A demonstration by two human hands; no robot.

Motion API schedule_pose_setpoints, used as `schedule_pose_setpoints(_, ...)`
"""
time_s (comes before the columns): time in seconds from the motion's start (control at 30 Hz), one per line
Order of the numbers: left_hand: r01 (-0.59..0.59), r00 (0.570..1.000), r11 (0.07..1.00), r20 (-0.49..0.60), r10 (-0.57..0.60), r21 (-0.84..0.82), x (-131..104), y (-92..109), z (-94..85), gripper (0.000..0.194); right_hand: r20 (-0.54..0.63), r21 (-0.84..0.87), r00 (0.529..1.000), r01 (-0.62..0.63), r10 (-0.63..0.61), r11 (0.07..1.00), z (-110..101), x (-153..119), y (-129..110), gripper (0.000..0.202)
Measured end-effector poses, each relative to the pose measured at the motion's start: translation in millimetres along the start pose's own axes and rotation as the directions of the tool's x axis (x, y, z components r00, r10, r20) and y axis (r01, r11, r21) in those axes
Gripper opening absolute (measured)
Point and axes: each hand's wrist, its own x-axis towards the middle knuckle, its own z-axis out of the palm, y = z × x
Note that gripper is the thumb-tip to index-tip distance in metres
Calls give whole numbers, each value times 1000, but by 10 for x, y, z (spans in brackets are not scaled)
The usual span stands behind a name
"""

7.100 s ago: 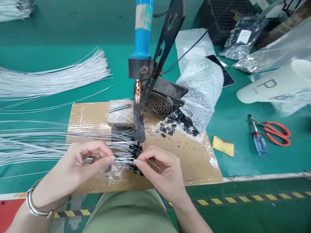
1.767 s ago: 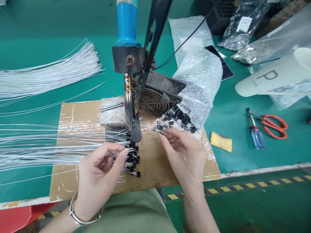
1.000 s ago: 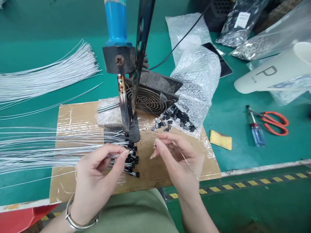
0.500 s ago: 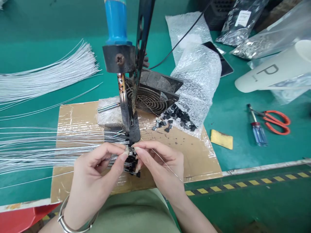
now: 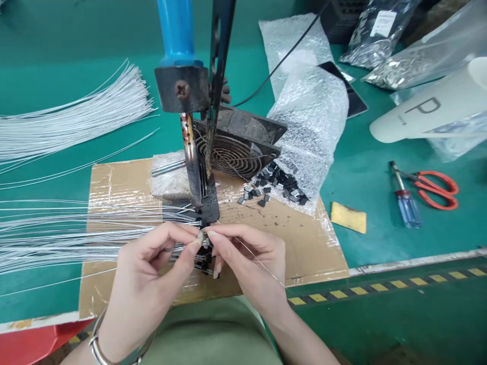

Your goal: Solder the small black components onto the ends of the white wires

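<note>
My left hand (image 5: 155,268) is closed in a pinch, thumb against forefinger, on a small connector (image 5: 204,235) that the fingertips mostly cover. Touching the same spot, my right hand (image 5: 249,258) is also pinched, and a thin silvery wire (image 5: 258,261) runs through its fingers. White wires (image 5: 125,234) stretch in from the left, with black connectors (image 5: 207,258) on their ends under my hands. Just above the fingertips hangs the tip of a soldering iron (image 5: 194,182) with a blue handle (image 5: 177,30), clamped in a stand.
A dusty fan (image 5: 239,152) stands behind the iron. Loose black connectors (image 5: 281,180) lie by bubble wrap (image 5: 308,126). Cardboard (image 5: 304,248) covers the bench front. Rightward are a yellow sponge (image 5: 348,217), screwdriver (image 5: 408,208), scissors (image 5: 437,190) and white cup (image 5: 449,104). More wires (image 5: 83,124) lie left.
My hands stay nearly in place, and the fingertips have drawn slightly closer together over the connector. The whole view has shifted a little.
</note>
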Motion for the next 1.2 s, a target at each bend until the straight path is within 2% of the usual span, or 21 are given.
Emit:
schedule_pose_setpoints(0.1, -18, 1000, 1000, -15, 18, 13, 4, 2, 7, 12, -2, -29, 1000, 31, -31, 999, -13, -18, 36, 9)
schedule_pose_setpoints(0.17, -27, 999, 1000, -24, 27, 15, 15, 13, 19, 13, 1, -108, 996, 88, -89, 990, -40, -36, 55, 10)
schedule_pose_setpoints(0.3, -19, 999, 1000, -45, 20, 16, 56, 31, 39, 12, 57, -354, 973, 229, -223, 907, -128, -77, 67, 35)
schedule_pose_setpoints(0.37, -22, 998, 999, -63, 23, 23, 76, 24, 39, 11, 70, -396, 967, 254, -247, 882, -165, -95, 66, 39)
schedule_pose_setpoints(0.5, -9, 997, 998, -71, 13, 56, 105, -9, 19, 10, 79, -385, 959, 280, -270, 880, -201, -110, 49, 33)
schedule_pose_setpoints(0.6, 24, 998, 996, -67, -18, 87, 126, -11, -2, 8, 73, -434, 951, 302, -301, 849, -212, -94, 7, 13)
schedule_pose_setpoints(0.7, 17, 996, 996, -86, -10, 84, 156, 10, -10, 9, 116, -479, 932, 355, -343, 803, -205, -58, -46, 23)
schedule_pose_setpoints(0.8, -8, 994, 997, -104, 16, 75, 194, 33, 0, 8, 150, -444, 914, 403, -378, 800, -168, -18, -74, 19)
schedule_pose_setpoints(1.2, -55, 986, 996, -154, 66, 75, 292, 87, 28, 11, 89, -370, 942, 334, -325, 867, -51, 53, -54, 22)
